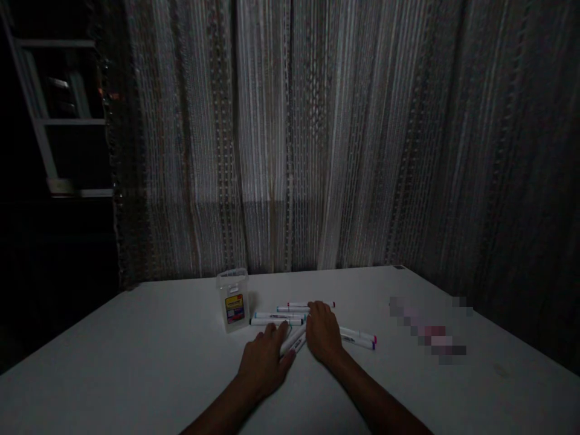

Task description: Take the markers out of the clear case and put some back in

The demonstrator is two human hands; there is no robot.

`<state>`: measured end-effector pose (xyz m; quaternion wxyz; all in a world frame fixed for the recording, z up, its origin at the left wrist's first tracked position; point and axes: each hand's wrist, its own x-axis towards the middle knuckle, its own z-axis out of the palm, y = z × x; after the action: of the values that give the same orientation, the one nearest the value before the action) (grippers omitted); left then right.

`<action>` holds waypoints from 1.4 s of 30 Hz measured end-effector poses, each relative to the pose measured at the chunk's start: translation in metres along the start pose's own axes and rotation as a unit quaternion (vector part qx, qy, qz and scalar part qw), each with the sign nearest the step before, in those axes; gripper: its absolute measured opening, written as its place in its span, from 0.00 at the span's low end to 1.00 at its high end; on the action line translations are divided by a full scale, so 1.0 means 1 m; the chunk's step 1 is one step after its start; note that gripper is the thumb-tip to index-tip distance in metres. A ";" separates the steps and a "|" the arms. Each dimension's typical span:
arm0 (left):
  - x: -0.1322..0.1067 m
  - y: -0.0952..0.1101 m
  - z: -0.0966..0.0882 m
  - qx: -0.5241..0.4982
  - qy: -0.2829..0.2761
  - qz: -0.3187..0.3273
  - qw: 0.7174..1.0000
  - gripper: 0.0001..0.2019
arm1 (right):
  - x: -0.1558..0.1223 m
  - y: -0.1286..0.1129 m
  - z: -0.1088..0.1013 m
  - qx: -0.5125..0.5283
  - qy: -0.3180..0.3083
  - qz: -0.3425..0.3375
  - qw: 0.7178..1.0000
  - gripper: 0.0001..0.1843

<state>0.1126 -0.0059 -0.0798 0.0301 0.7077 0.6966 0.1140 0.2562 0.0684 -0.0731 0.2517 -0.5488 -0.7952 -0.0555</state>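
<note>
Markers: several slim white pens are laid in a loose cluster at the middle of the counter, in front of the person and partly covered by the hands.
Placement: two slanting barrels are framed between the hands, seemingly so that they are kept together and stopped from rolling; the others are lying flat, roughly paired.
Look: smooth white barrels are seen, some with small dark print, and tipped with colour: light blue and near-black at the left, red at the far side, pink and purple at the right.
Left hand: the slanting barrels are touched by the left hand, palm down; its grip is partly open, with the barrels between thumb and fingers, and whether they are pinched cannot be told.
Right hand: the right hand is curled over the cluster, fingers bent down; its grip is half closed, and what is held, if anything, is hidden beneath it.
Tub: a clear plastic container is stood upright at the left of the pens, just beside the near-black tip; a yellow and dark label is shown on its front.
Counter: everything is carried by a plain white counter, dimly lit; at the right, a patch is blurred into pinkish squares and cannot be identified.
Background: the far edge is backed by a striped grey curtain, with a window frame at the left.
</note>
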 end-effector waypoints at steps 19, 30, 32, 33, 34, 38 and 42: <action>0.003 -0.024 -0.020 0.084 -0.002 -0.043 0.996 0.22 | -0.015 0.017 -0.022 -0.031 -0.132 0.045 0.990 0.15; 0.032 -0.028 0.004 -0.054 0.064 -0.010 0.996 0.13 | 0.018 -0.006 0.030 0.025 -0.106 0.056 0.992 0.21; 0.030 -0.030 0.009 -0.089 0.079 0.014 0.993 0.13 | 0.015 -0.003 0.026 0.042 -0.116 0.057 0.991 0.21; 0.029 -0.031 0.011 -0.101 0.087 0.029 0.991 0.14 | 0.013 -0.001 0.023 0.049 -0.121 0.057 0.990 0.21; 0.028 -0.031 0.012 -0.108 0.097 0.045 0.988 0.15 | 0.012 0.000 0.020 0.053 -0.127 0.057 0.989 0.21; 0.028 -0.031 0.021 -0.107 0.120 0.094 0.983 0.19 | 0.011 0.002 0.016 0.057 -0.136 0.052 0.988 0.20; 0.032 -0.028 0.019 -0.073 0.097 0.089 0.989 0.20 | 0.018 -0.003 0.017 0.047 -0.139 0.048 0.988 0.18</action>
<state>0.0889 0.0292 -0.1006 0.0035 0.7484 0.6203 0.2348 0.2428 0.0883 -0.0795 0.1668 -0.5760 -0.7971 0.0711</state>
